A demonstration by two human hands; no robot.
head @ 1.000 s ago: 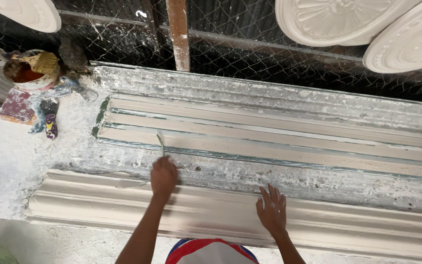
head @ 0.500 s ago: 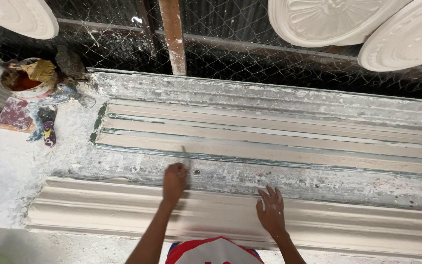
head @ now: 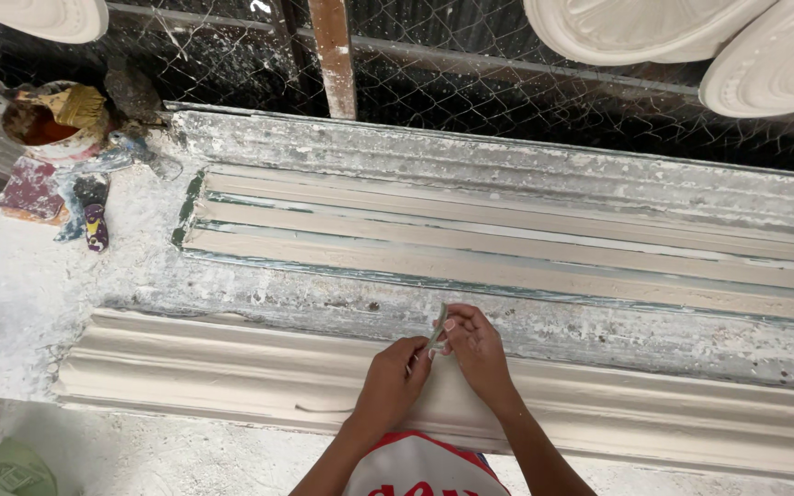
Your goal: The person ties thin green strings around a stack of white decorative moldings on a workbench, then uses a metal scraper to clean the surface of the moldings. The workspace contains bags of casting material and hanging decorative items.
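My left hand [head: 395,375] and my right hand [head: 476,344] meet over the near edge of a long plaster-crusted mould [head: 526,248]. Between them they pinch a small thin flat tool [head: 437,328], held upright at the fingertips. Just below my hands lies a long white plaster cornice moulding [head: 232,367], running left to right along the bench front. The mould holds pale cast strips [head: 507,243] in its grooves.
At the far left stand a paint-stained pot with a brush [head: 52,124], a reddish pad [head: 29,188] and a small purple object [head: 96,227]. Round white plaster medallions [head: 654,28] hang on a wire mesh wall behind. A wooden post [head: 333,55] rises at the back.
My left hand has slid right along the mould with the small tool. My right hand has lifted off the cornice and joined it, both now gripping the tool.
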